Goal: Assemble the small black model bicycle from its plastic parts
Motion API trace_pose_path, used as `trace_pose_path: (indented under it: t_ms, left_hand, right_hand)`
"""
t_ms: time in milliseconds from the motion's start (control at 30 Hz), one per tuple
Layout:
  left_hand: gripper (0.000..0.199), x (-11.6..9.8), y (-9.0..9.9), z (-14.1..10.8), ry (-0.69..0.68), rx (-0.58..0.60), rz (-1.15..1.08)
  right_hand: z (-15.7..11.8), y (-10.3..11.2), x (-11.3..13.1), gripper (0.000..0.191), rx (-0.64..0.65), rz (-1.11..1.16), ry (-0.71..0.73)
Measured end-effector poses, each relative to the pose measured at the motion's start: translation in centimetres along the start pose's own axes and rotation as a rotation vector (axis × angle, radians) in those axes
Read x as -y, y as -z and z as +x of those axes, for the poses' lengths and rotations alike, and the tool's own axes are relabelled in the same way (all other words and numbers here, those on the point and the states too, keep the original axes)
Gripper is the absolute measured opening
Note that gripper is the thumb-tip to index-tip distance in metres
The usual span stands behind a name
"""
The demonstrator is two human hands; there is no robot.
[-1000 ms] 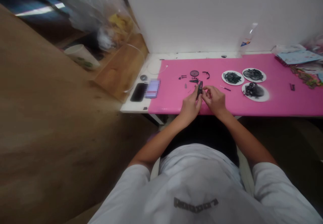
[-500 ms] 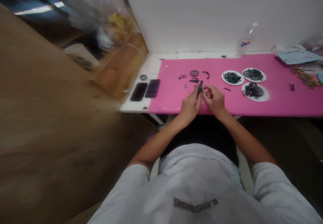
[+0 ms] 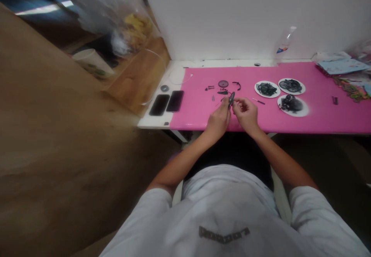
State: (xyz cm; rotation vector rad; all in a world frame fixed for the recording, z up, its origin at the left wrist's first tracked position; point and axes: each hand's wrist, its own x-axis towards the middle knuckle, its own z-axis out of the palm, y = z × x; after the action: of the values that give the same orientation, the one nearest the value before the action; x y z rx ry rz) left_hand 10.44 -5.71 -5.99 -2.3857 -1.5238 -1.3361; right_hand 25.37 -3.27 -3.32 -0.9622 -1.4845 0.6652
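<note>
My left hand (image 3: 219, 117) grips a small dark flat part (image 3: 231, 98), held up on its edge above the pink sheet. Close on its right, my right hand (image 3: 246, 114) has its thumb and fingers pinched together against the part's side; whether a smaller piece is between them I cannot make out. Just beyond the hands lie a dark round disc (image 3: 223, 84), a curved black piece (image 3: 237, 86), a black elongated piece (image 3: 222, 92) and several tiny dark bits. A small screwdriver (image 3: 259, 101) rests to the right of my right hand.
Three white plates, one with dark strips (image 3: 257, 93), stand on the pink sheet (image 3: 290, 125) to the right. Two phones (image 3: 159, 105) lie at the table's left end. A clear bottle (image 3: 286, 40) stands at the back, papers (image 3: 342, 66) at far right.
The dark part has turned slightly in my left hand, showing more of its face. My right fingers have shifted a little against it. The loose pieces have stayed put.
</note>
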Motion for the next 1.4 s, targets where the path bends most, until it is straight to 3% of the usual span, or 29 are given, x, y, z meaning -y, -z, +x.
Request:
trace_pose_path:
  t_ms: [533,800,1167,1300,1400]
  left_hand:
    - [0.050,-0.6,1.0,0.1,0.073,0.065,0.197]
    - [0.051,-1.0,1.2,0.4,0.130,0.161,0.231]
    - [0.054,0.2,0.1,0.0,0.081,0.087,0.169]
    - [0.054,0.3,0.0,0.1,0.079,0.068,0.149]
    - [0.052,0.0,0.3,0.2,0.090,0.058,0.132]
  right_hand:
    - [-0.3,-0.8,-0.1,0.045,0.056,0.156,-0.142]
    - [-0.2,-0.9,-0.1,0.051,0.050,0.195,-0.182]
    - [-0.1,-0.6,-0.2,0.063,0.089,0.239,-0.311]
    - [-0.2,-0.8,-0.4,0.060,0.070,0.199,-0.260]
    - [-0.5,-0.7,-0.5,0.047,0.000,0.061,-0.119]
